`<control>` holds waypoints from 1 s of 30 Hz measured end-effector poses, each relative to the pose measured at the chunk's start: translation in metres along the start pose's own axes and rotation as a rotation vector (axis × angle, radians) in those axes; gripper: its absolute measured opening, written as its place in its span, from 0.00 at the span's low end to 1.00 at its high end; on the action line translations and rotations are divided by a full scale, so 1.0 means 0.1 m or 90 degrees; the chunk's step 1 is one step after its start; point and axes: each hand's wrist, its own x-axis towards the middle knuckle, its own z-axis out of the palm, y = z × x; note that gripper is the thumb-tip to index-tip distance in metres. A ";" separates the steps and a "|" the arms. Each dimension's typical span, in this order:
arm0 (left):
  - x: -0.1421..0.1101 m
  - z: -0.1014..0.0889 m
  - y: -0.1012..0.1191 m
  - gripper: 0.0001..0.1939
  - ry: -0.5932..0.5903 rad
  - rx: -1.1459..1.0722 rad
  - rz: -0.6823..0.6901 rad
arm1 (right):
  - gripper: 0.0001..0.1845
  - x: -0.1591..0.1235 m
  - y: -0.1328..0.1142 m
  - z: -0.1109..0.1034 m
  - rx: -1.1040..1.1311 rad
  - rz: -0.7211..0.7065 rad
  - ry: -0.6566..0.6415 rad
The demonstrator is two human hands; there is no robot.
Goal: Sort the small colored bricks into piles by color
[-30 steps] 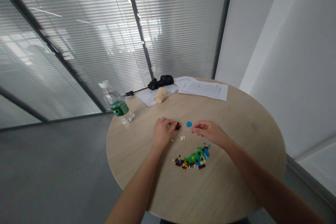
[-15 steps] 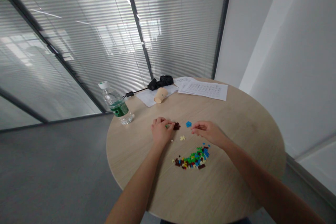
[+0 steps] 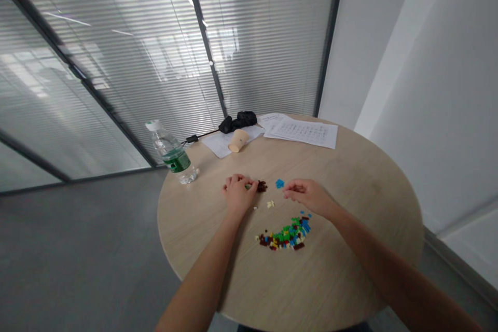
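My left hand (image 3: 238, 196) rests on the table with its fingers apart and curved, and its thumb is beside a small pile of dark brown toy bricks (image 3: 262, 186). A bit of green (image 3: 248, 187) shows between that thumb and the fingers. To the right, my right hand (image 3: 306, 195) has its fingers curled together with the thumb near them; what they hold, if anything, is hidden. Just left of its fingertips lies a cluster of blue bricks (image 3: 279, 183). Cream bricks (image 3: 271, 204) sit between the hands, and a curved heap of mixed bricks (image 3: 287, 236) lies nearer to me.
A round wooden table (image 3: 350, 270) carries everything. At its left edge stands a water bottle (image 3: 175, 158) with a green label. Toward the back are a paper cup (image 3: 238, 141) on its side, a black bundled item (image 3: 238, 122) and printed sheets (image 3: 305, 132).
My left hand's fingers have shifted very slightly. The right hand and the brick piles look the same as before.
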 end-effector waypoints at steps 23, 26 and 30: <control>-0.01 0.01 -0.02 0.12 0.018 0.060 0.078 | 0.09 -0.01 0.03 0.03 -0.095 -0.040 0.000; -0.02 0.00 -0.02 0.12 0.015 0.075 0.070 | 0.08 -0.05 0.00 0.05 -0.216 -0.087 -0.001; -0.02 -0.02 0.00 0.13 0.012 0.096 0.056 | 0.10 -0.07 -0.01 0.09 -0.308 -0.203 -0.028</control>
